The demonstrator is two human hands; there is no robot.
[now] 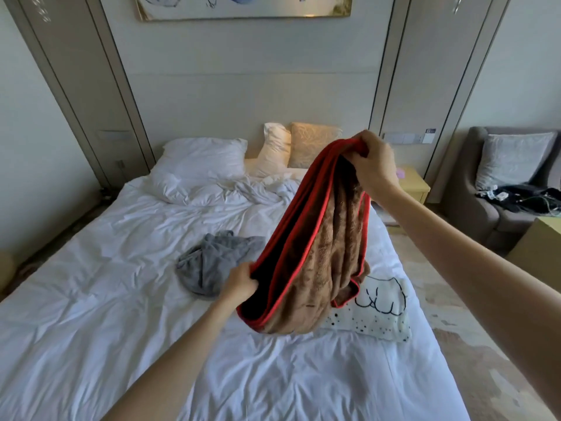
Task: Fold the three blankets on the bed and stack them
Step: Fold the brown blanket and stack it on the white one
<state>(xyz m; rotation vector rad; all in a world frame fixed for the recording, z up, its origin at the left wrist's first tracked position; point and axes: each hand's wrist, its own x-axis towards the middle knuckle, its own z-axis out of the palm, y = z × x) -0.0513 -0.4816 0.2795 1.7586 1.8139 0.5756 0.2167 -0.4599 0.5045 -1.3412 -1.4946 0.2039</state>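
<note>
Left hand (240,281) and right hand (374,161) are each gripping the brown blanket (318,268), suspending it above the bed (106,299).

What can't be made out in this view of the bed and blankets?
In the head view:
- Left part of the white patterned blanket, hidden behind the held brown blanket.
- Top of the wall painting, cut off by the frame edge.
- The dark clutter on the armchair, too small to identify.

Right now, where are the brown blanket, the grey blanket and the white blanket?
brown blanket (328,262): head view, hanging fleece middle.
grey blanket (212,262): head view, crumpled middle.
white blanket (376,320): head view, printed top face.
</note>
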